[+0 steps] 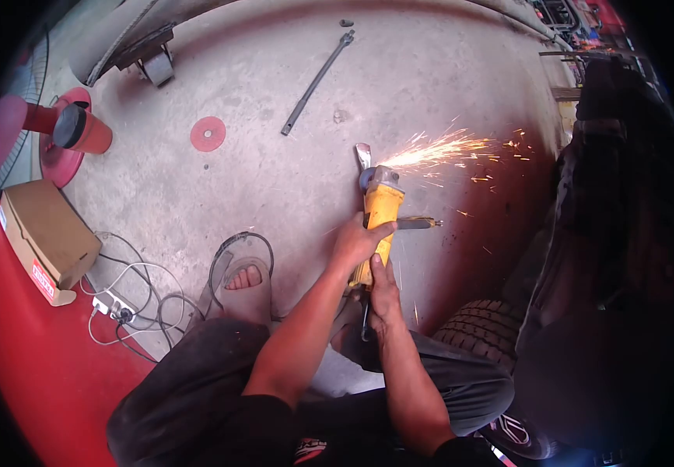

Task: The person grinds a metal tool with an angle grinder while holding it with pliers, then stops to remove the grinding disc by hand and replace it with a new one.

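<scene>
A yellow angle grinder (384, 204) is held in both hands over the concrete floor. My left hand (358, 243) is closed around the middle of its body, the thumb lying across the top. Behind it, my right hand (385, 293) grips the rear end. A dark side handle (417, 223) sticks out to the right, with no hand on it. At the front, the disc (367, 179) meets a flat metal piece (364, 155), whose lower part is hidden by the tool. Bright sparks (449, 148) stream off to the right.
On the floor lie a long metal bar (317, 84) and a red disc (208, 134). To the left are a cardboard box (49, 233), a power strip (115, 306) with tangled cables and a red stand (61, 159). A tyre (481, 331) is close on the right.
</scene>
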The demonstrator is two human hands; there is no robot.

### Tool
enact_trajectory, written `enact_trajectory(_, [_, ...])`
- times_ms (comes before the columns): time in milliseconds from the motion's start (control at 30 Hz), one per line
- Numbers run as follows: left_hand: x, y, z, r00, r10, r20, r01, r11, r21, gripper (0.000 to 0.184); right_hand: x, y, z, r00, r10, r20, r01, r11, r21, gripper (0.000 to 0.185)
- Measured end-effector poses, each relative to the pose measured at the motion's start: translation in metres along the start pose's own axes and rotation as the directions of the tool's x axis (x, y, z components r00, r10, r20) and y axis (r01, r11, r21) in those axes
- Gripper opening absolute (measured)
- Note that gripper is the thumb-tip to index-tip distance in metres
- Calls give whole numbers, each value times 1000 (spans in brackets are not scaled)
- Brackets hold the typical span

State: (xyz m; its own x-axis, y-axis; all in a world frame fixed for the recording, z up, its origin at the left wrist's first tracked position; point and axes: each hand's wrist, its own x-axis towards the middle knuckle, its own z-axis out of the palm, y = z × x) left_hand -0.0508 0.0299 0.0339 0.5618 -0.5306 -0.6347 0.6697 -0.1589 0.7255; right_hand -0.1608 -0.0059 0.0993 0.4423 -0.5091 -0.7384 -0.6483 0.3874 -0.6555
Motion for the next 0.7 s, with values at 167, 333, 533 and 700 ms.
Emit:
enact_trajectory(167, [39, 8, -3, 997, 50, -67, -45, 997, 62, 65, 24, -22, 6, 998, -2, 62, 1, 1000, 5, 50])
enact_trajectory(333, [27, 14, -5, 998, 13, -54, -11, 999, 36, 66, 20, -19, 6, 999, 10, 48, -10, 1000, 12, 52])
enact_trajectory(533, [-1, 0, 1, 1000, 6, 3, -7, 996, 88, 71, -4, 6, -5, 999, 11, 31, -13, 998, 59, 54])
enact_trajectory(700, [19, 5, 11, 997, 18, -69, -5, 984, 180, 69, 15, 1, -11, 999, 22, 25, -24, 996, 84, 53])
